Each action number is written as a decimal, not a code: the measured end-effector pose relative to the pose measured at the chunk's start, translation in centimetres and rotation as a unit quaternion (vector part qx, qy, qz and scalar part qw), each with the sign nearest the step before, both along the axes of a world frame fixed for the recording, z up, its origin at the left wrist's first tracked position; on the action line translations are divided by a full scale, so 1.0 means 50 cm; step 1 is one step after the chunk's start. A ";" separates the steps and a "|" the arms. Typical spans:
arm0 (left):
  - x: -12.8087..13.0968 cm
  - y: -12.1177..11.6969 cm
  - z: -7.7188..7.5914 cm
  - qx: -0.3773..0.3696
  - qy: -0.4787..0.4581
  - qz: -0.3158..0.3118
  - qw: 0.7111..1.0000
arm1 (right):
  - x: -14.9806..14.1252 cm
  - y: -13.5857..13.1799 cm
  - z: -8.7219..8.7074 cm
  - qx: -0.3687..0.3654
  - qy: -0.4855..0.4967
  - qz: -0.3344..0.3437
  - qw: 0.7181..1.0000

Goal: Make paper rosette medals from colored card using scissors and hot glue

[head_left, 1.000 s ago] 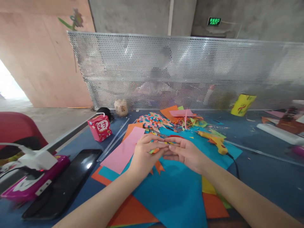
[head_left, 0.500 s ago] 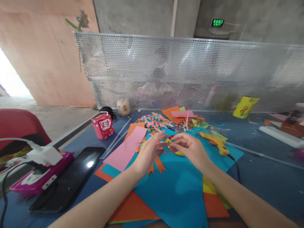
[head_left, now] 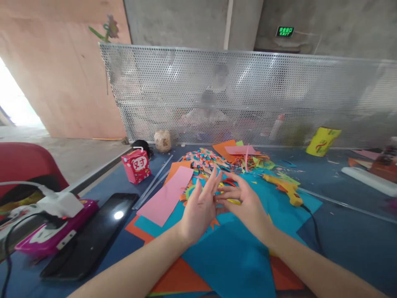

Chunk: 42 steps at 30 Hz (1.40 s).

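Note:
My left hand (head_left: 200,211) is held above the blue paper (head_left: 235,256), its fingers stretched out and thumb apart. From the other side, my right hand (head_left: 248,207) reaches across with fingers apart, their tips touching the left palm and fingers. I see nothing held in either hand. Partly hidden behind the left hand lies a paper flower (head_left: 186,193) with an orange fringe. A yellow thing (head_left: 235,202), partly covered by the right hand, lies on the paper. To the right rests a yellow glue gun (head_left: 287,189) with a black cord.
Finished paper rosettes (head_left: 206,158) and a heap of paper scraps (head_left: 252,161) lie at the back. Left are pink paper (head_left: 167,196), clear glue sticks (head_left: 155,182), a red drink carton (head_left: 136,166), a phone (head_left: 89,240) and a purple power strip (head_left: 56,231). A perforated metal screen (head_left: 186,91) stands behind.
Both hands have come nearer to me and closer together. My left hand has turned more upright, and the right fingertips now meet it. The view has shifted slightly.

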<state>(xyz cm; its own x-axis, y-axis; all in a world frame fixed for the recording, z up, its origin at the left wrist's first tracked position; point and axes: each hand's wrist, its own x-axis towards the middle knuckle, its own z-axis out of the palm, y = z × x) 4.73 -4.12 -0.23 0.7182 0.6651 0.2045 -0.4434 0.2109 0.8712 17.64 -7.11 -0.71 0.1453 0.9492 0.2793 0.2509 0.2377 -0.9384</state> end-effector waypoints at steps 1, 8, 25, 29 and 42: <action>0.000 -0.002 0.000 -0.005 -0.004 -0.007 1.000 | -0.002 0.001 -0.001 0.001 0.002 -0.001 1.000; 0.001 -0.004 0.002 -0.018 -0.023 -0.062 0.998 | 0.020 0.007 -0.005 -0.051 0.037 0.071 0.995; -0.097 0.081 0.075 0.324 0.332 0.168 0.870 | 0.087 0.016 0.040 0.123 -0.042 -0.149 0.980; -0.123 0.107 0.034 0.441 0.583 0.280 0.622 | 0.085 0.027 0.023 0.108 -0.102 -0.107 0.983; -0.109 0.096 -0.022 0.428 0.539 0.261 0.676 | 0.072 0.007 0.069 0.066 -0.124 -0.037 0.989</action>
